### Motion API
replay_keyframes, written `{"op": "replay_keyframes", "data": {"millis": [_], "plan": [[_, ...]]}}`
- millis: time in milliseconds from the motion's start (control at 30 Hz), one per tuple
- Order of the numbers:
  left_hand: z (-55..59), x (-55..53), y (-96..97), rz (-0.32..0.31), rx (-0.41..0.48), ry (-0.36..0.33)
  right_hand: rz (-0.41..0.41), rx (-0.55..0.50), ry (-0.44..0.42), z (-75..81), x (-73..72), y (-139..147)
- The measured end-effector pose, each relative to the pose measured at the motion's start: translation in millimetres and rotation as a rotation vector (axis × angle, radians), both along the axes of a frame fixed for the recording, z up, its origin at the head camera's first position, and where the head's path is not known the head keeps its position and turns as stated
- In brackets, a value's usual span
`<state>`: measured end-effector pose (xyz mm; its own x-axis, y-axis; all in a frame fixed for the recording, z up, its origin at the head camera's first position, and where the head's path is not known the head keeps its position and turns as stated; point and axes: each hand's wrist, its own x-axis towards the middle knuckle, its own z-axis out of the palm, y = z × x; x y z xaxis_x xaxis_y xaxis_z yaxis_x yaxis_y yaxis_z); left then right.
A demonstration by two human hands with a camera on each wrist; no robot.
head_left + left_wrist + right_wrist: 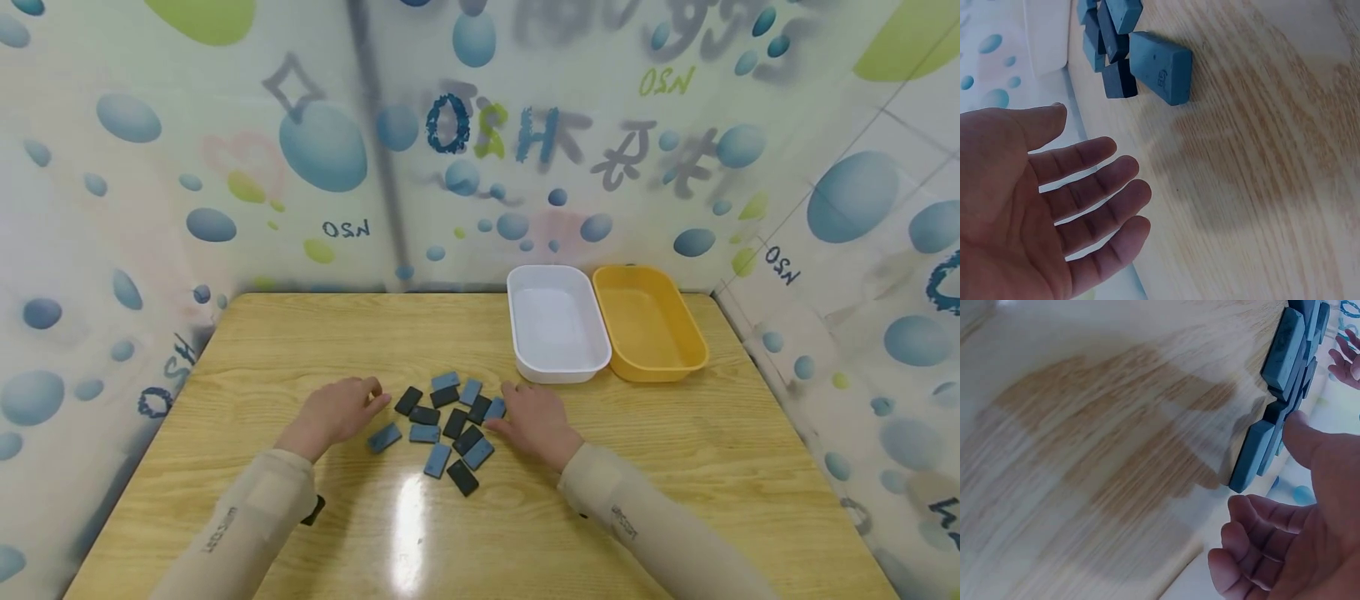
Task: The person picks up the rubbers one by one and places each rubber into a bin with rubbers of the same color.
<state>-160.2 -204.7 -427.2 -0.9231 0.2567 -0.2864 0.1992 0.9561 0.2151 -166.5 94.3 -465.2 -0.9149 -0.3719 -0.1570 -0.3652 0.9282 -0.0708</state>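
Observation:
Small flat rectangular blocks, several blue and several black, lie in a loose cluster on the wooden table. My left hand (339,414) is at the cluster's left side with nothing in it. Nearest to it lies a blue block (385,438); in the left wrist view the fingers are extended and apart from the blue block (1163,65) there. My right hand (536,421) is at the cluster's right edge, thumb and fingers spread around a blue block (494,409). In the right wrist view the fingertips are close to the end of that blue block (1252,456); contact is unclear.
A white plastic bin (558,371) and a yellow bin (660,372) stand side by side at the table's back right. Behind the table (315,333) is a patterned wall. A small dark object (313,510) shows beside the left sleeve.

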Motion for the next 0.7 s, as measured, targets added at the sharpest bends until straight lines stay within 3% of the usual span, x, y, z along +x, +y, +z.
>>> {"op": "replay_keyframes", "data": {"millis": [267, 700], "plan": [[-6.4, -1.2, 3.4, -0.013, 0.008, 0.015, -0.019, 0.001, -0.006, -7.5, -3.3, -4.6], [-6.5, 1.7, 2.3, 0.014, 0.004, -0.004, 0.01, -0.059, 0.0, -9.1, -5.0, -7.1]]}}
